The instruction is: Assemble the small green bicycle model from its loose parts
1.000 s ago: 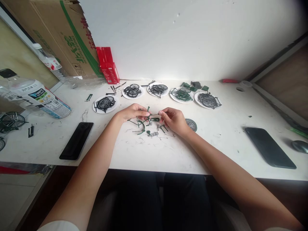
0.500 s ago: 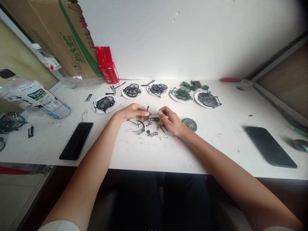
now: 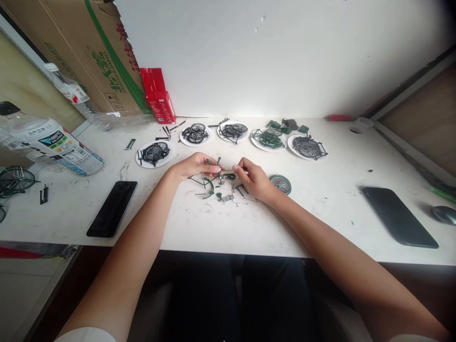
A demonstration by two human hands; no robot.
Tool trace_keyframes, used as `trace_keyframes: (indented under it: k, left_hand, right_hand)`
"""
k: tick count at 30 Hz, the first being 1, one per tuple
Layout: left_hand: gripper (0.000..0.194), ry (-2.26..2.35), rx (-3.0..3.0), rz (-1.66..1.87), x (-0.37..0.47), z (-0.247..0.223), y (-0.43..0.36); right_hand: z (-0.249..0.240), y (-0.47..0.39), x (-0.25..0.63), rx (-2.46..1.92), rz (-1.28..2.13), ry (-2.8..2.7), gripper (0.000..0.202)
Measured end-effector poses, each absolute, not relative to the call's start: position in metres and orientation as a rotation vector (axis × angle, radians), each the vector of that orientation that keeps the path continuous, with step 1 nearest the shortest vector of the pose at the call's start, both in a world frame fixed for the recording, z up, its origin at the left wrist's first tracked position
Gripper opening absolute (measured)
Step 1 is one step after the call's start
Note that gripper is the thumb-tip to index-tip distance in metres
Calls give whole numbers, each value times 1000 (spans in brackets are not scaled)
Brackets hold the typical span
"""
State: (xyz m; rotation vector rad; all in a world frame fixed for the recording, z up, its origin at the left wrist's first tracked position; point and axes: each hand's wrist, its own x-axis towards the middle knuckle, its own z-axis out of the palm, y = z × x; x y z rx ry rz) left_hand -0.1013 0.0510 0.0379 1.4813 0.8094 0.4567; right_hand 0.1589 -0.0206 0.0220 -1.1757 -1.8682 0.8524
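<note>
Left hand point(image 3: 197, 165) pinches a green miniature bicycle part point(image 3: 219, 162), seemingly steadying it over the tabletop point(image 3: 213, 228); right hand point(image 3: 254, 178) pinches a thin rod point(image 3: 227, 170) pointed towards it; spoked wheel point(image 3: 280, 184) lies near, presumably for reach

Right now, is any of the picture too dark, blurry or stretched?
In the head view, it's very dark under the table and the top right corner fades to black; in that same view, the mouse looks soft, the arms look stretched near the bottom, and the wheel beside the right hand looks clearer.
</note>
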Motion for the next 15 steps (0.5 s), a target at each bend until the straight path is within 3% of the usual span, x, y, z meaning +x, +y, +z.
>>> trace_keyframes:
  k: [15]
  left_hand:
    - [47, 812, 1457, 471, -100, 38, 51]
  right_hand:
    - [22, -20, 160, -1144, 906, -1873, 33]
